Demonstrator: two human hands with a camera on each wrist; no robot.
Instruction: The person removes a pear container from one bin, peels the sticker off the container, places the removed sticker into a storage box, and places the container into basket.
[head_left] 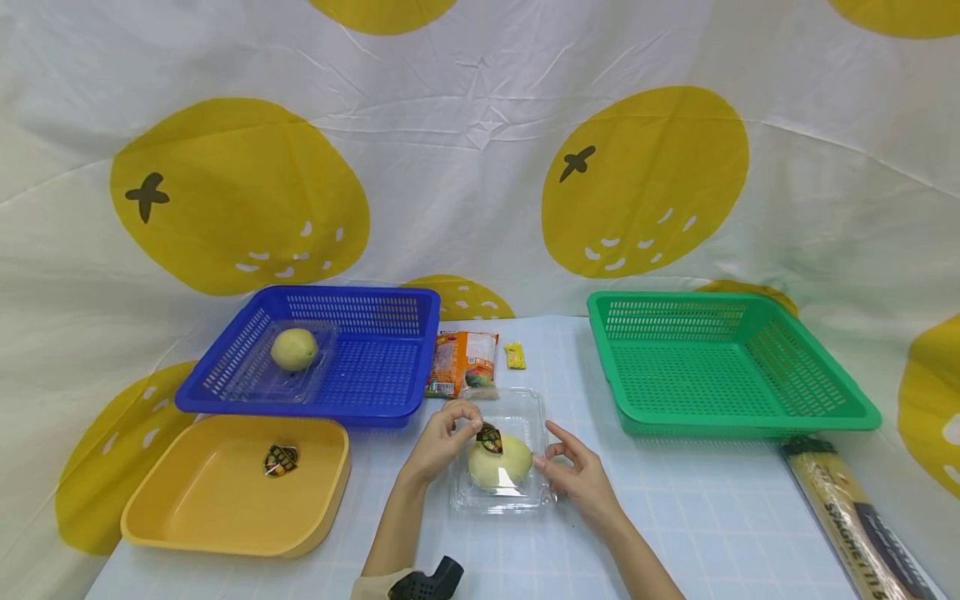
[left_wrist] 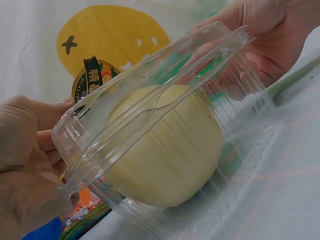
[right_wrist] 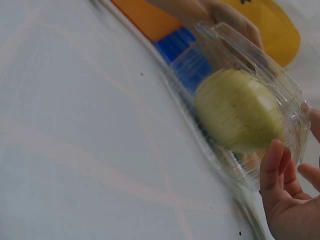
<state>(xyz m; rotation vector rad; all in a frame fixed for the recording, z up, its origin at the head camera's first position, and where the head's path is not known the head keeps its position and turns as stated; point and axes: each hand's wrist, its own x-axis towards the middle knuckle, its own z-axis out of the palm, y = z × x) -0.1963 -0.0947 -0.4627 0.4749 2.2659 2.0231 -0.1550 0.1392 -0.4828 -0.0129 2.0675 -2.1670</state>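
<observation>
A clear plastic clamshell box [head_left: 517, 408] stands on the table in front of me with a pale yellow-green melon [head_left: 501, 463] inside, its lid down over the fruit. My left hand [head_left: 446, 442] pinches a black and gold label [head_left: 490, 437] between thumb and fingertip at the lid's left side. In the left wrist view, the label [left_wrist: 92, 80] rises above the lid's edge by that thumb. On the box's right side, my right hand [head_left: 581, 475] touches the plastic with loosely spread fingers. The right wrist view shows its fingers [right_wrist: 272, 170] against the box wall.
At the left, a blue basket [head_left: 386, 408] holds another boxed melon [head_left: 294, 349]. Before it, a yellow tray [head_left: 202, 500] contains another label [head_left: 281, 459]. An orange packet [head_left: 465, 362] and small yellow packet [head_left: 515, 356] lie behind the box. Right are a green basket [head_left: 750, 421] and spaghetti pack [head_left: 855, 521].
</observation>
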